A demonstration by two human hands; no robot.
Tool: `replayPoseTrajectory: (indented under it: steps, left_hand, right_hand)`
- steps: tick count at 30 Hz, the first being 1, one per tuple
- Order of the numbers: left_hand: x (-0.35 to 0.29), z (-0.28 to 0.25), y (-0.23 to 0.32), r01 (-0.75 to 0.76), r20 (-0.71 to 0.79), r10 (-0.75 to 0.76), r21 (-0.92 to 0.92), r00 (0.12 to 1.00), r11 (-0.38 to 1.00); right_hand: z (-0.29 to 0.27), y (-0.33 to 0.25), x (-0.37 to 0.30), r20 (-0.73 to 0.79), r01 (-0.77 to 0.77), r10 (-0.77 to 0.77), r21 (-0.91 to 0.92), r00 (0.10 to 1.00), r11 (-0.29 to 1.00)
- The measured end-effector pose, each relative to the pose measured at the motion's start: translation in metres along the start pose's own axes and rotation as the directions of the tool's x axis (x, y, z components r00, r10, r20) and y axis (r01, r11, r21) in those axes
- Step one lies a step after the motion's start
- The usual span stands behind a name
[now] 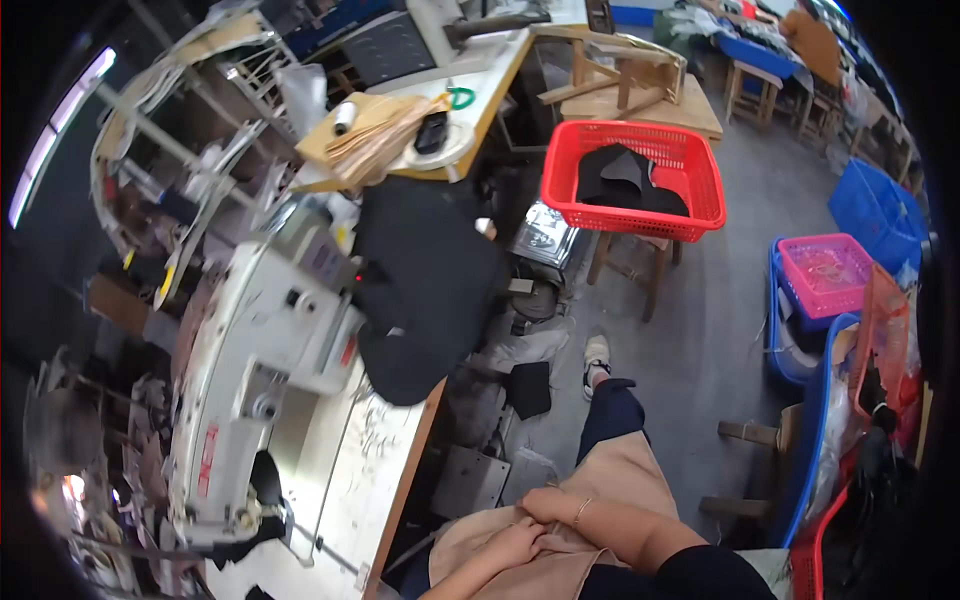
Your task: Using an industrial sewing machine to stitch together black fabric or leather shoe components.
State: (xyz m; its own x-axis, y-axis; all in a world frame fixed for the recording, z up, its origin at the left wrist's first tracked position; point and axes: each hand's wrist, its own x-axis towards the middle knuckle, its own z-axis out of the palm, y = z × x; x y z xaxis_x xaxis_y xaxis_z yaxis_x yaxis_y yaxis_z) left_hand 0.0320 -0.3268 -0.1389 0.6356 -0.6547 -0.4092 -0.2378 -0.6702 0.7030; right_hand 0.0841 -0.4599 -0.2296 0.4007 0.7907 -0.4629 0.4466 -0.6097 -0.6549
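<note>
Both hands rest close together over my lap, on a tan apron (620,470). My right hand (545,505) has its fingers curled down into the apron cloth; a thin bracelet circles that wrist. Just below it, my left hand (515,545) is closed on bunched apron fabric, its fingertips partly hidden. To the left stands a white sewing machine (235,350) on a pale table (370,470). A large black fabric piece (425,270) drapes over the table beyond the machine head. A smaller black piece (265,485) lies by the needle area.
Ahead, a red plastic basket (640,220) with black cut pieces sits on a wooden stool (650,275). Blue bins (875,210) and a pink basket (825,265) stand at right. A black scrap (528,390) lies on the floor near my foot. Another person (810,45) sits far off.
</note>
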Motion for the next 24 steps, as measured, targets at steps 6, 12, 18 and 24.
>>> replayPoseTrajectory:
  steps: [6, 12, 18, 24]
  left_hand:
    - [0.153, -0.103, -0.036, 0.086, 0.466, 0.004, -0.172, 0.885, 0.981]
    - [0.302, -0.045, -0.209, 0.444, -0.251, -0.455, -0.101, 0.854, 0.89]
    - [0.41, -0.008, -0.263, 0.575, -0.058, -0.579, 0.241, 0.813, 0.782]
    - [0.481, -0.02, -0.278, 0.662, 0.046, -0.693, 0.256, 0.72, 0.705]
  right_hand:
    - [-0.077, 0.077, 0.004, -0.23, -0.294, 0.438, 0.472, 0.869, 0.831]
    - [-0.084, 0.138, 0.028, -0.486, -0.156, 0.605, 0.685, 0.63, 0.712]
    - [-0.08, 0.13, 0.037, -0.278, -0.144, 0.396, 0.631, 0.875, 0.762]
    - [-0.13, 0.139, 0.01, -0.083, -0.212, 0.445, 0.792, 0.892, 0.572]
